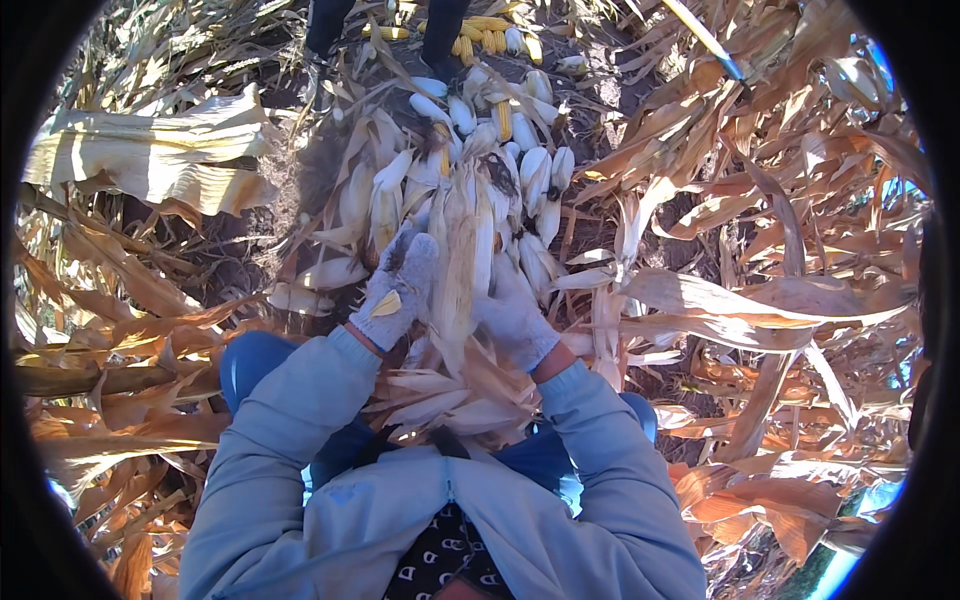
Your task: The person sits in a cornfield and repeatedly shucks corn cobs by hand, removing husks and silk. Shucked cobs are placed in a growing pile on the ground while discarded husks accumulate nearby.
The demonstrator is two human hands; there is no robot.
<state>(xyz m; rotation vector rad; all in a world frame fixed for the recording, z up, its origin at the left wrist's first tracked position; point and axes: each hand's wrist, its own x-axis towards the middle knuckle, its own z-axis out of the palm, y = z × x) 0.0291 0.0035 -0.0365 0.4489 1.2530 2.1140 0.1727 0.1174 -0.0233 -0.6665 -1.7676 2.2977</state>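
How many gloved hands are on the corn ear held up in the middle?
2: the left hand grips the husked ear from its left side, the right hand from its right. Another person's legs stand at the top; their hands are out of view.

Both my arms come up from six o'clock in pale blue sleeves, elbows wide, forearms converging toward the centre. My left hand [398, 285], in a grey knit glove, sits at about eleven o'clock of the right, its fingers [412, 250] curled inward and pointing toward twelve. My right hand [512, 318], gloved the same, is cupped with its back toward me, wrist bare just above the cuff.
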